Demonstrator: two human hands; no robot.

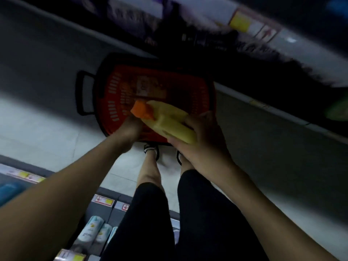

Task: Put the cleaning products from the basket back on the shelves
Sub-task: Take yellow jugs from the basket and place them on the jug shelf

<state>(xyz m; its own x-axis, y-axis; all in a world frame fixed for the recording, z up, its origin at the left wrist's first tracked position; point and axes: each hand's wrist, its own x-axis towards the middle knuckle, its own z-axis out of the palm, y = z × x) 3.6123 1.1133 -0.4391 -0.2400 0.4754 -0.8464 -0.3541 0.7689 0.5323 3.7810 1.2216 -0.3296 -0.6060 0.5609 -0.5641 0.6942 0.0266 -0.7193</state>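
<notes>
At centre of view, above the basket: one yellow jug point(169, 121) with orange cap point(142, 110), lying tilted, cap end toward 10 o'clock, raised over the basket's near edge. Your right hand point(201, 140), at the jug's 4 o'clock end: fingers curled round the base, thumb laid over the top edge. Your left hand point(128, 131), at the jug's 8 o'clock side, reaches under the cap end: fingers tucked beneath the jug and blurred, so you cannot tell whether they are spread, pressed together or gripping. Red basket point(116, 95), black rim, black handle point(80, 93) at its 9 o'clock side, stands on the pale floor point(47, 129) just beyond your shoe point(150, 148). One orange labelled item point(148, 87) lies inside, details blurred. Shelf edge with yellow price tag point(240, 22) at 1 o'clock, heavily blurred. Lower shelf with pale bottles point(92, 230) at 7 o'clock, beside your legs.
</notes>
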